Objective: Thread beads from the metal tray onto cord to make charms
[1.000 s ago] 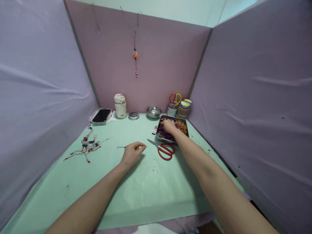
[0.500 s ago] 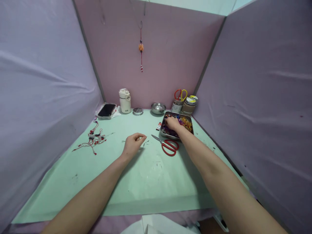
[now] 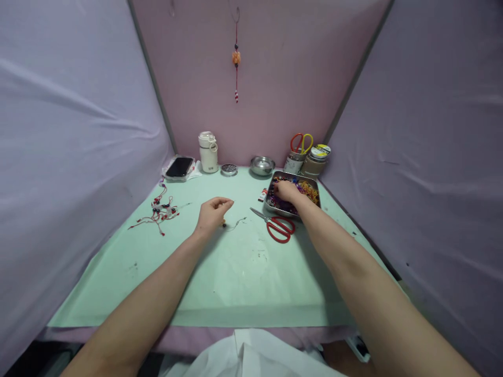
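Reaching lightly seemed best for the right hand (image 3: 287, 190), its grip hidden among beads (image 3: 272, 198) in the metal tray (image 3: 281, 211), while the left hand (image 3: 214, 213), pinched closed, hold indiscernible, was beside a thin cord (image 3: 238, 222).

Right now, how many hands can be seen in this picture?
2: the left hand, left of the red-handled scissors, and the right hand, inside the rectangular metal tray.

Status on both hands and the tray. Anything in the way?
Right hand in metal tray, grip hidden. Left hand pinched, hold unclear. Red-handled scissors lie at tray's near side.
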Tool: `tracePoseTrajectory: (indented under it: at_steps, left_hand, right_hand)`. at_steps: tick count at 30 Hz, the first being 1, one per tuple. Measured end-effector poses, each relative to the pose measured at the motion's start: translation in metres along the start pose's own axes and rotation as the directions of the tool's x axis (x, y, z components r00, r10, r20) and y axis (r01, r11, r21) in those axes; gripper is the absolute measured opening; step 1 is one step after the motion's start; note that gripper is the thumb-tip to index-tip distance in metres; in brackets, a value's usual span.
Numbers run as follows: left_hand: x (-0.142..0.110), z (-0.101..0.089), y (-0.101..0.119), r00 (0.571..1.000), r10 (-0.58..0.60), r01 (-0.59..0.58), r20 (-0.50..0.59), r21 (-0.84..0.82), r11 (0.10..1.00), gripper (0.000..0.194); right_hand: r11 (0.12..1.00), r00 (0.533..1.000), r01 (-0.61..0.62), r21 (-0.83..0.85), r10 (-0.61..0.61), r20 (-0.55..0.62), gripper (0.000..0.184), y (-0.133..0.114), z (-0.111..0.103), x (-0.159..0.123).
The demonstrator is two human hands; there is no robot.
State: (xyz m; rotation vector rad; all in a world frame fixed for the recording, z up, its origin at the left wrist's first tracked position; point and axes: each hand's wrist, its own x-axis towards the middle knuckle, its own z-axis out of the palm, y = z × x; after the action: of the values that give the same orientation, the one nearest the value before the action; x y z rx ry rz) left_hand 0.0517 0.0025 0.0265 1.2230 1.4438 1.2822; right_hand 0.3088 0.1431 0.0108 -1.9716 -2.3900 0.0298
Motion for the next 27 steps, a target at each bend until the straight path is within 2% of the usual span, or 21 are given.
tracePoseTrajectory:
  at_steps: [6, 8, 10, 11, 12, 14, 16, 19, 22, 27]
  left_hand:
    - [0.001, 0.000, -0.002, 1.000, 0.014, -0.014, 0.011, 0.003, 1.000, 0.034]
    - [0.001, 0.001, -0.004, 1.000, 0.018, -0.018, 0.020, 0.005, 1.000, 0.033]
    - [0.001, 0.002, -0.005, 0.999, 0.026, -0.027, 0.036, 0.013, 1.000, 0.032]
    - [0.001, 0.002, -0.006, 0.998, 0.034, -0.035, 0.044, 0.021, 0.999, 0.031]
    - [0.000, 0.003, -0.006, 0.998, 0.044, -0.046, 0.049, 0.031, 0.998, 0.030]
    - [-0.001, 0.005, -0.007, 0.997, 0.062, -0.065, 0.051, 0.053, 0.997, 0.028]
    - [-0.003, 0.008, -0.008, 0.995, 0.083, -0.087, 0.055, 0.067, 0.994, 0.026]
    - [-0.005, 0.010, -0.009, 0.982, 0.181, -0.186, 0.057, 0.090, 0.978, 0.021]
    - [-0.005, 0.012, -0.012, 0.952, 0.303, -0.306, 0.041, 0.110, 0.946, 0.016]
    - [-0.008, 0.014, -0.014, 0.927, 0.369, -0.374, 0.069, 0.114, 0.920, 0.010]
  right_hand:
    - [0.995, 0.991, 0.040, 0.088, -0.028, -0.128, 0.024, 0.008, -0.007, -0.015]
    - [0.975, 0.974, 0.039, 0.217, 0.011, -0.227, 0.023, 0.008, -0.011, -0.024]
    - [0.899, 0.944, 0.058, 0.435, 0.092, -0.317, 0.020, 0.002, -0.016, -0.037]
    - [0.823, 0.931, 0.078, 0.562, 0.141, -0.337, 0.017, -0.004, -0.019, -0.045]
    - [0.708, 0.928, 0.115, 0.696, 0.173, -0.330, 0.014, -0.012, -0.021, -0.053]
    - [0.400, 0.954, 0.166, 0.901, 0.167, -0.249, 0.014, -0.035, -0.023, -0.072]
    - [0.131, 0.988, 0.127, 0.983, 0.076, -0.138, 0.018, -0.061, -0.021, -0.088]
    - [-0.144, 1.000, 0.030, 0.989, 0.002, -0.030, 0.021, -0.092, -0.011, -0.105]
    - [-0.305, 0.999, -0.047, 0.951, -0.032, 0.039, 0.026, -0.104, 0.002, -0.110]
    - [-0.390, 0.992, -0.121, 0.913, -0.066, 0.103, 0.032, -0.103, 0.015, -0.111]
